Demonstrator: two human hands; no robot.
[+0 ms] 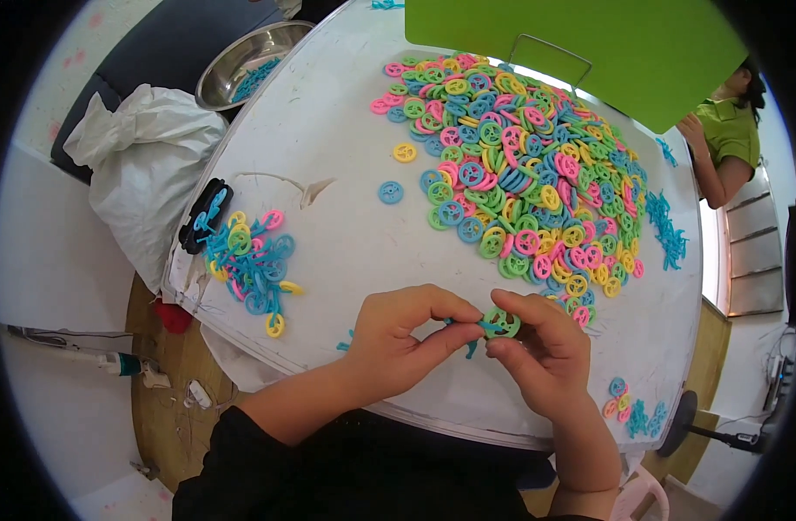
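Over the table's near edge, my left hand pinches a small blue plastic stem between thumb and fingertips. My right hand grips a small green plastic spoked wheel by its rim. Stem and wheel touch; whether they are joined, I cannot tell. Another bit of blue plastic shows just beneath the fingers. Beyond my hands spreads a big heap of pink, yellow, green and blue wheels. To the left lies a pile of blue stems with wheels on them.
A green board with a wire handle stands behind the heap. Blue stems lie at the right edge, with a few wheels nearer me. At left are a steel bowl and a white sack. A person sits at far right.
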